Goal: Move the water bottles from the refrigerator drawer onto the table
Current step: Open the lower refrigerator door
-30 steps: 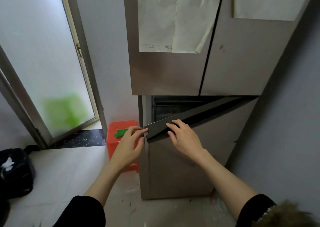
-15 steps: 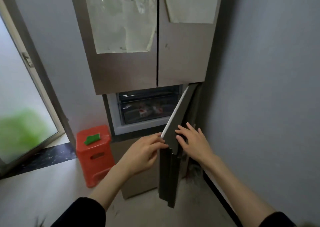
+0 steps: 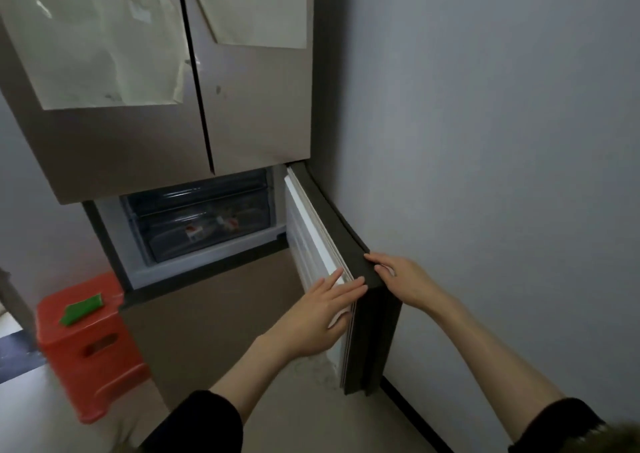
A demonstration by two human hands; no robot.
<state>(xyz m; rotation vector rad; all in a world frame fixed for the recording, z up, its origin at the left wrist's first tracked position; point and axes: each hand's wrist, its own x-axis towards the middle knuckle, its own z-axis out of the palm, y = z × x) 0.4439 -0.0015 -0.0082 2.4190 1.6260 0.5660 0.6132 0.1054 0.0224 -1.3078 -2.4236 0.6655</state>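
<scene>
The lower refrigerator door stands swung wide open toward the right wall. Behind it a dark see-through drawer sits closed in the compartment. Water bottles with red-and-white labels lie inside it, blurred by the drawer front. My left hand lies flat with fingers apart against the door's white inner side near its free edge. My right hand rests on the dark outer face at the door's top corner, fingers spread. Neither hand holds anything. No table is in view.
A red plastic stool with a green object on top stands left of the refrigerator. A grey wall runs close along the right, just behind the open door. Papers hang on the upper refrigerator doors.
The lower door has swung from barely ajar to wide open toward the right wall, with both hands following its edge. The drawer with bottles has come into view.
</scene>
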